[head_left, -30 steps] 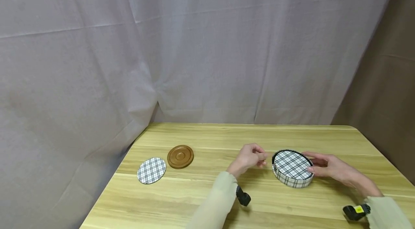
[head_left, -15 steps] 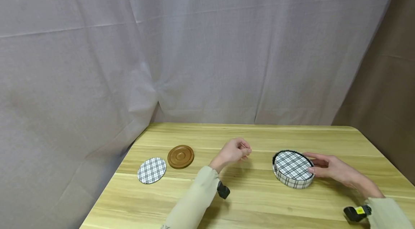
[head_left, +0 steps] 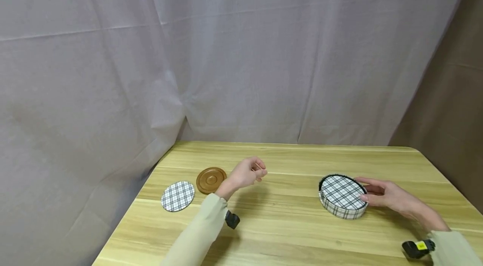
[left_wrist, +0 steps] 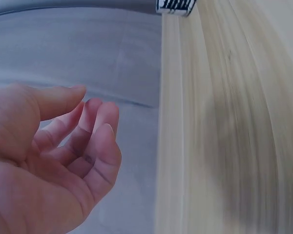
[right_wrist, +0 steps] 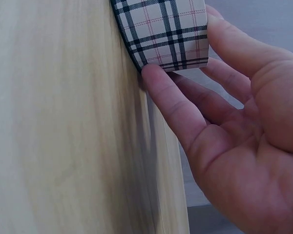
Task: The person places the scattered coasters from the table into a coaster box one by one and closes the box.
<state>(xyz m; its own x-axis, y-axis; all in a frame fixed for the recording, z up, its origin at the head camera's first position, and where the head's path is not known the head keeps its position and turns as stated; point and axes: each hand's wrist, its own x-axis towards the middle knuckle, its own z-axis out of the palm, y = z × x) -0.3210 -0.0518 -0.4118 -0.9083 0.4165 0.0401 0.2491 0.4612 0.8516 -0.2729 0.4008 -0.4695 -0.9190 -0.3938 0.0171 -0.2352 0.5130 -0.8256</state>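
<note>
At the right of the head view stands a low round plaid box [head_left: 341, 209], black lining showing along its far rim and a flat plaid disc [head_left: 342, 190] at its top. My right hand [head_left: 390, 197] holds the box by its right side, thumb at the rim. In the right wrist view, fingertips of the right hand [right_wrist: 244, 122] meet the lower edge of the plaid wall [right_wrist: 171, 34]. My left hand [head_left: 246, 173] hovers over the middle-left of the table, fingers loosely bent. Nothing lies between the fingers of the left hand [left_wrist: 63, 151] in its wrist view.
A brown wooden disc with ringed grooves [head_left: 210, 180] lies left of the left hand, partly behind its wrist. Further left is a thin round plaid piece [head_left: 178, 196]. The wooden table [head_left: 302, 236] ends at a grey curtain [head_left: 245, 69] behind.
My left hand has moved left, away from the box, to near the wooden disc. The right hand and the box have stayed in place.
</note>
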